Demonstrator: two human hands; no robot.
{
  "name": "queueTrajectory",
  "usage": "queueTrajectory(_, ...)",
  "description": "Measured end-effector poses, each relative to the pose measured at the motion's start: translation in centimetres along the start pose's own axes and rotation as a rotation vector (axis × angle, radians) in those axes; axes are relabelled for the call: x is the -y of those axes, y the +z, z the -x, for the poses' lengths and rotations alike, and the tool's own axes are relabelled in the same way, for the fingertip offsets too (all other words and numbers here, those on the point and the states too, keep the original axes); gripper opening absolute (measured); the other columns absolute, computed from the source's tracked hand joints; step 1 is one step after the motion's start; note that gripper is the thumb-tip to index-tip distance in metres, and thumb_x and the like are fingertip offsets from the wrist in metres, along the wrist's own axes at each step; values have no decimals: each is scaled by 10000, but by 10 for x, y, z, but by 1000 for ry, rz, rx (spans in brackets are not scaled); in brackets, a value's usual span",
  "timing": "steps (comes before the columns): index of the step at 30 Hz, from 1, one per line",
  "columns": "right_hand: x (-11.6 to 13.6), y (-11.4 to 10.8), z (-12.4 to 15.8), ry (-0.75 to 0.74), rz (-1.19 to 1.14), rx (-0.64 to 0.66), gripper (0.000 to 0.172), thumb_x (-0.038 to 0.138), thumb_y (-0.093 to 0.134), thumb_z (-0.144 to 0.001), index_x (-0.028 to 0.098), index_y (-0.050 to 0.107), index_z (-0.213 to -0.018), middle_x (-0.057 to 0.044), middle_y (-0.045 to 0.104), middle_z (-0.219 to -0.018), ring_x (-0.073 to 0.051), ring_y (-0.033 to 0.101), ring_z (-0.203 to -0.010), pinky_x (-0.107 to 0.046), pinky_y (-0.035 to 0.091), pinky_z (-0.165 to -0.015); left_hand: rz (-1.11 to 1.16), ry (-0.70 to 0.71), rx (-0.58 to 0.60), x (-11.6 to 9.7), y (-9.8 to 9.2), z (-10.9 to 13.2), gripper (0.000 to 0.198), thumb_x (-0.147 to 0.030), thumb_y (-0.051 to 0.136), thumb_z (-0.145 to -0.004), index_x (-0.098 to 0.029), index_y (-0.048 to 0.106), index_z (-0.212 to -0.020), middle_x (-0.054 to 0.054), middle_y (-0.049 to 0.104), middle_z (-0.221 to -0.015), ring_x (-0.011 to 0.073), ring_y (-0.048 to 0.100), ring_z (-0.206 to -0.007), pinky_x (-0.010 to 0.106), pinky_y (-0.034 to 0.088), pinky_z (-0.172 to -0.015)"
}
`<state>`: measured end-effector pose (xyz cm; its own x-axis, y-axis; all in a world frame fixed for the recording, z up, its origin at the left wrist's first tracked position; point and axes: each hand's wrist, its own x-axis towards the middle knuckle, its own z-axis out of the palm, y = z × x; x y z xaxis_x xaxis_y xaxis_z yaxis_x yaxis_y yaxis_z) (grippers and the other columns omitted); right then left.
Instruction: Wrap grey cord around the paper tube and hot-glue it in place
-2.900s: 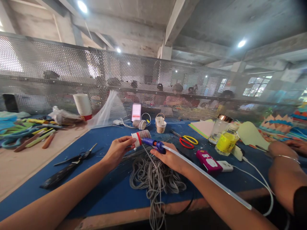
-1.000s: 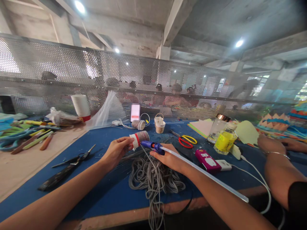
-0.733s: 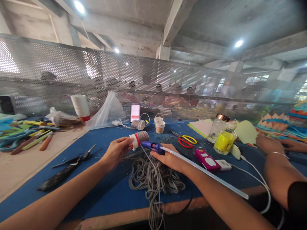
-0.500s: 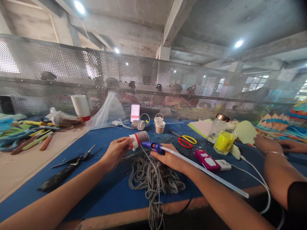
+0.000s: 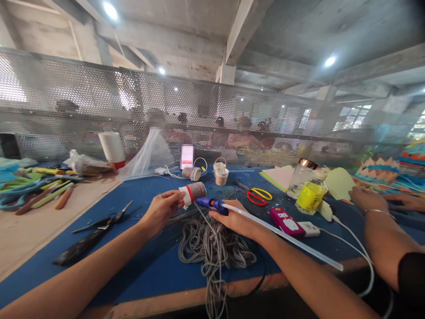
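My left hand [image 5: 161, 211] is closed on a small paper cup [image 5: 193, 193] with a red band, its upper part wrapped in grey cord. My right hand [image 5: 235, 220] grips a blue glue gun [image 5: 211, 203] whose nozzle points at the cup's wrapped side. A long clear glue stick [image 5: 282, 237] runs back from the gun over my right forearm. Beneath both hands lies a loose heap of grey cord [image 5: 212, 247] on the blue mat [image 5: 139, 195], with one strand rising to the cup.
Black scissors [image 5: 102, 217] and a dark blade lie at the left. Red-and-yellow scissors [image 5: 256, 195], a glass jar [image 5: 300, 179], a yellow bottle [image 5: 310, 195] and a pink device [image 5: 287, 223] sit to the right. Another person's arm [image 5: 381, 230] rests far right. Finished wrapped cups [image 5: 221, 173] stand behind, before a perforated metal screen.
My hands, the cup and the glue gun have barely shifted. The other person's hand at the right has moved a little farther back over the coloured paper.
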<state>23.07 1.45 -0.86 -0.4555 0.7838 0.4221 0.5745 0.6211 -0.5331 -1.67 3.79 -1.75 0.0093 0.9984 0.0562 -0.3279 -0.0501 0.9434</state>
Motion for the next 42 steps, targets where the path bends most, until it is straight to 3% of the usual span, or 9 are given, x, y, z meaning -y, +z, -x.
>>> queueTrajectory(14,5,-5,1,52,-37,-13,276,449,600,-857,204,680,-758,15,632,-678,-137,547,-636,-229,383,-593,-10,7,41,2,-3,-2,200,-263,807,-672,-106,733,-772,44,666,-691,130,615,-650,232,509,-661)
queueTrajectory(17,4,-4,0,129,-147,-42,322,517,592,-849,216,705,-845,14,631,-694,-125,536,-598,-235,414,-581,-1,0,45,2,-3,-2,188,-238,813,-661,-105,731,-765,52,675,-711,129,610,-639,234,512,-651)
queueTrajectory(20,-1,-2,-3,217,-346,9,379,555,591,-837,214,682,-975,18,609,-691,-96,477,-507,-217,402,-474,2,7,39,3,-3,-3,201,-248,822,-651,-103,731,-755,68,689,-733,130,609,-626,238,512,-628)
queueTrajectory(23,-3,-2,-6,220,-509,16,409,535,625,-819,202,637,-1056,9,606,-755,-77,449,-492,-193,371,-406,-1,-2,29,4,-3,-4,221,-266,831,-641,-106,732,-756,70,690,-720,125,601,-592,233,504,-592)
queueTrajectory(28,-3,-2,-7,199,-512,18,422,538,590,-845,195,633,-1087,13,593,-725,-81,445,-492,-197,374,-420,9,-16,33,3,-2,-2,215,-266,829,-652,-109,735,-765,55,685,-701,107,594,-585,203,494,-594)
queueTrajectory(32,-5,-2,-7,155,-328,-155,376,519,578,-863,201,665,-1043,-13,658,-806,-129,581,-650,-237,466,-611,8,-12,49,1,-1,0,212,-269,822,-661,-108,734,-768,55,677,-695,113,596,-595,208,498,-606)
queueTrajectory(35,-8,-5,-8,115,-212,-298,340,493,580,-868,203,658,-1028,-34,688,-903,-172,633,-808,-267,469,-751,-5,-16,43,0,0,1,220,-274,824,-648,-106,733,-757,64,683,-701,124,600,-590,222,495,-595)
queueTrajectory(39,-17,-12,-12,175,-111,-370,348,486,561,-874,197,614,-1061,-40,686,-888,-194,633,-816,-282,452,-743,-8,-9,59,-2,2,3,192,-267,812,-656,-117,726,-737,57,686,-723,116,596,-597,220,490,-606)
queueTrajectory(42,-31,-18,-16,212,-91,-441,370,456,554,-871,190,576,-1126,-71,681,-997,-213,626,-908,-308,455,-797,-7,0,75,-1,0,2,175,-259,802,-672,-117,722,-737,51,679,-720,111,593,-612,217,491,-625)
